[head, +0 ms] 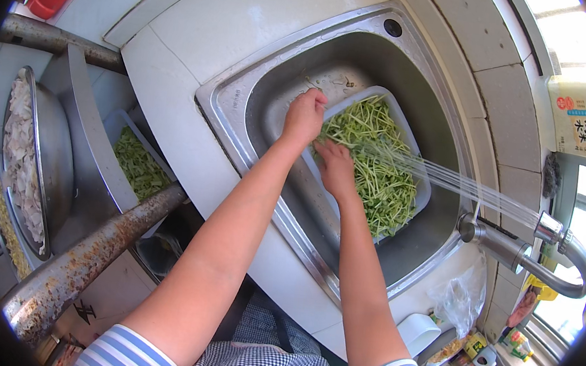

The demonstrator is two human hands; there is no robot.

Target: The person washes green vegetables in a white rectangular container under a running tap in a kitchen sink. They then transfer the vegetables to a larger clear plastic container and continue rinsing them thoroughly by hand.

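Note:
A white plastic basin (425,186) full of long-stemmed leafy greens (384,186) sits tilted across the stainless steel sink (443,112). My left hand (305,115) is over the basin's left corner, its fingers curled inward. A thin plant strand (312,84) shows just past its knuckles; whether the hand grips it is unclear. Lower down, my right hand (335,170) rests at the near side of the greens, fingers apart and their tips touching the stems. Running water (445,176) from the faucet (550,229) streams onto the greens beside that hand.
Plant scraps (350,82) lie on the sink bottom. At left, beyond a rusty metal pipe (94,249), are a steel bowl of pale pieces (61,147) and a container of chopped greens (138,161). A clear plastic bag (460,297) and a white container (417,334) stand at lower right.

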